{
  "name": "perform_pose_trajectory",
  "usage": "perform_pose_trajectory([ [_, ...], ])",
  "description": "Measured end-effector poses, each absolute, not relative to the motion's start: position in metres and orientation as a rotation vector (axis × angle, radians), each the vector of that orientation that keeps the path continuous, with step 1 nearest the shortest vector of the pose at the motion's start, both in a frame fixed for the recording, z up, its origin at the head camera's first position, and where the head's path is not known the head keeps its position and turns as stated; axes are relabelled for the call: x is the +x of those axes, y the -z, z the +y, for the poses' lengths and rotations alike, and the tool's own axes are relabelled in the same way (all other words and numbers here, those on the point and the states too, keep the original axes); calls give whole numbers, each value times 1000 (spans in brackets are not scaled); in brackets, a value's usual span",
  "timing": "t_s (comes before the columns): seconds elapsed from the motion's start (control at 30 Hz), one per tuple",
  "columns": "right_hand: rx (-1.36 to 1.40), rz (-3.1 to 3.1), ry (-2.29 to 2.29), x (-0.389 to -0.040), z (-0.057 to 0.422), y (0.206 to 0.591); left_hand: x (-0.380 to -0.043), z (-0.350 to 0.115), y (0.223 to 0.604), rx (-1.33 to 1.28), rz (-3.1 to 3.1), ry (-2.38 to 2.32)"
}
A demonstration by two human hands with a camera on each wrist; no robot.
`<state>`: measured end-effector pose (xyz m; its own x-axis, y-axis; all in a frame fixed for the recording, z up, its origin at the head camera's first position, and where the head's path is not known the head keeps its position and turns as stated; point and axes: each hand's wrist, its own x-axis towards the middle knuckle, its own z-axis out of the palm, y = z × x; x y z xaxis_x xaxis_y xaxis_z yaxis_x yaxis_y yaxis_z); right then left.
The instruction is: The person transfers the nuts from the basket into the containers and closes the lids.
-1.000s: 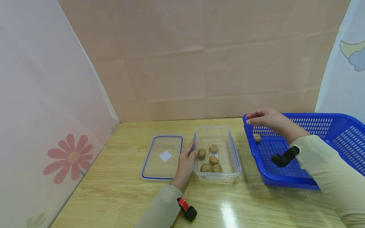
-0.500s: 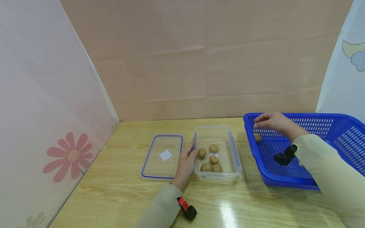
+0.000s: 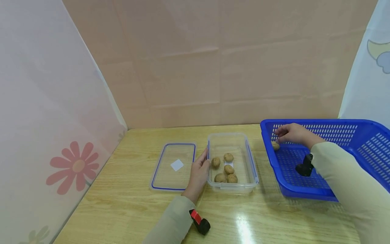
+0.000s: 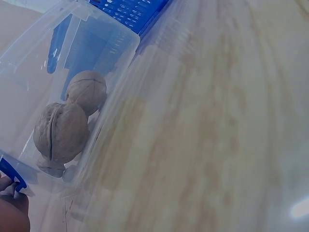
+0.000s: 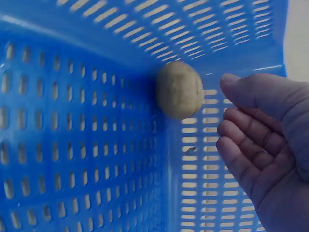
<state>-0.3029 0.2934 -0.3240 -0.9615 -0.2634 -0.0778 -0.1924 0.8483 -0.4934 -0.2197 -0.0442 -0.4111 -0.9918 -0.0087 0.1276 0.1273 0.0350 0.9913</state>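
My left hand (image 3: 198, 174) rests against the left side of a clear plastic container (image 3: 243, 149), its fingers along the outer wall. Several walnuts (image 3: 215, 162) lie inside; two walnuts (image 4: 61, 133) show large through the wall in the left wrist view. Over at the right, my right hand (image 3: 294, 133) reaches down inside the blue basket (image 3: 275, 169), holding nothing. One walnut (image 5: 179, 90) sits in the basket's corner, just in front of the thumb and fingertips of the right hand (image 5: 270, 135), with a gap between. These fingers are loosely bent.
A clear lid (image 3: 173, 166) with a blue seal and a white square label lies flat left of the container. All stand on a wooden table (image 3: 122, 203). A beige sheet (image 3: 182, 67) hangs behind, and the basket's raised rim borders the right hand.
My right hand has moved from above the basket's left rim, right and down into the basket beside the walnut. The left hand and container stay in place.
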Motion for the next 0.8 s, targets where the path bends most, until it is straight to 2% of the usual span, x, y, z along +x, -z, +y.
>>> perform_pose_trajectory([
  [0.4,-480,2839,649,-310,298,342,-222,-45,413,-132,-2180,2117],
  [0.8,-398,2732,547,-307,292,349,-220,-45,413,-127,-2195,2111],
])
